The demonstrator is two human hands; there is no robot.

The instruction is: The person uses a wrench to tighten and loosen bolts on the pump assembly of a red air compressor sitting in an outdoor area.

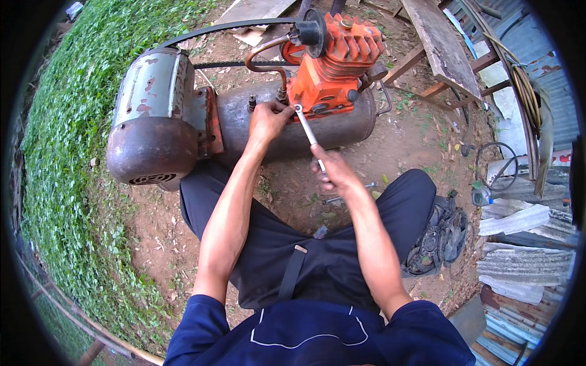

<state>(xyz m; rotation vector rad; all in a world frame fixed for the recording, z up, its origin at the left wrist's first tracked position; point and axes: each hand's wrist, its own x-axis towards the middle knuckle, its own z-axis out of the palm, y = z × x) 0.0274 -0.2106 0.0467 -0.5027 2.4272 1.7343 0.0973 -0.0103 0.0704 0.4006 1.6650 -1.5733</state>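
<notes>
My right hand (334,169) is closed around the shaft of a silver wrench (307,128). The wrench's ring end sits at the lower front edge of an orange compressor pump (326,82), where the pump meets the dark cylindrical tank (244,119). Close beside that ring end, the fingers of my left hand (268,122) are pinched together; what is between them, if anything, is hidden. Just above the left hand, a bent copper-coloured pipe (267,68) runs down to a fitting on the tank.
A grey motor (152,116) with chipped paint stands left of the tank, joined to the pump by a black belt (232,24). Another tool (332,199) lies on the dirt between my legs. A wooden bench (439,49) and corrugated sheets (522,268) are at right.
</notes>
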